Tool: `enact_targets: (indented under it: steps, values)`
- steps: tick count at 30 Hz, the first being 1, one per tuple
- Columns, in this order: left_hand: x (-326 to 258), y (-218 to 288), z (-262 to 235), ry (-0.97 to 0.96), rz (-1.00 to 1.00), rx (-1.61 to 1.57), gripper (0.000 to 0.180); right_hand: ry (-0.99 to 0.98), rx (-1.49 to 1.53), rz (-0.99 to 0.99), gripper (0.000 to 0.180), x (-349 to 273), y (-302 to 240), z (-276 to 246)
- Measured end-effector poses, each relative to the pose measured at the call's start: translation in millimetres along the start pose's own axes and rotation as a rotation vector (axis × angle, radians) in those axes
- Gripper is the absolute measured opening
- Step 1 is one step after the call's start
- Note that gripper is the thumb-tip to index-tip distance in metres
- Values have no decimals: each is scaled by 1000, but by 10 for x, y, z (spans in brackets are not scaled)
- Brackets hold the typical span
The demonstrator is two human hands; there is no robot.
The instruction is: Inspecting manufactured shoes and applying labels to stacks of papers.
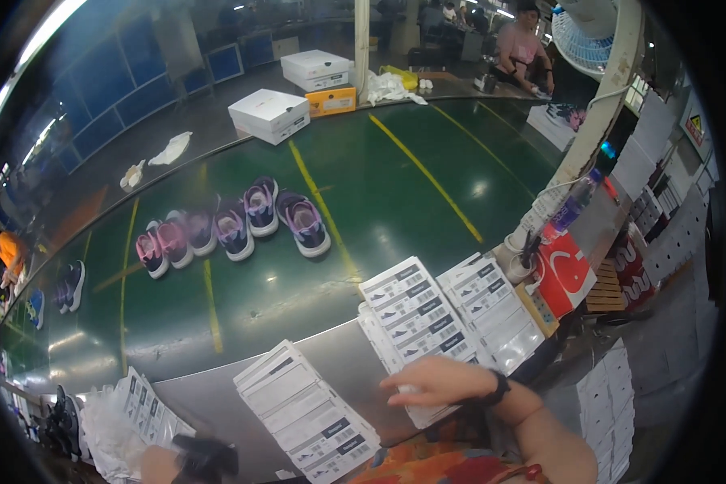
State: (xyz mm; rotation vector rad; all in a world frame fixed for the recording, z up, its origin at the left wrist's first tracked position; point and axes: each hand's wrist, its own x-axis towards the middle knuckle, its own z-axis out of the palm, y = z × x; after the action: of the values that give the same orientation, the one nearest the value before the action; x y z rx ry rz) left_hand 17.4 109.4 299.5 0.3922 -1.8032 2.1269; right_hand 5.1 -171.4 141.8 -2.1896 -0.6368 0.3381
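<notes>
My right hand (431,381), with a dark band at the wrist, hovers over or rests on the lower end of a stack of printed label sheets (419,310). Its fingers point left and are apart; a small white patch shows between them. At the lower left edge my left hand (160,465) is only partly visible, beside a blurred dark shape (206,458) that I cannot make out. Between the hands lies another fanned stack of label sheets (306,415). A further label stack (492,310) is right of the first. Clear plastic wrap (109,427) and more sheets lie near my left hand.
Several pink and navy children's shoes (234,230) stand on the green conveyor belt (395,202). Beyond are white shoe boxes (270,115) and an orange box (331,102). A post with cables (569,177) and a red bag (569,270) are right. A person (524,48) sits far right.
</notes>
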Motion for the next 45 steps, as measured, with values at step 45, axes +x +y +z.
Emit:
enact_targets:
  steps: [45]
  values:
    - [-481,1676,-499,-1152,-2475,-275,69,342,-19,-140,38,-55,-340,739]
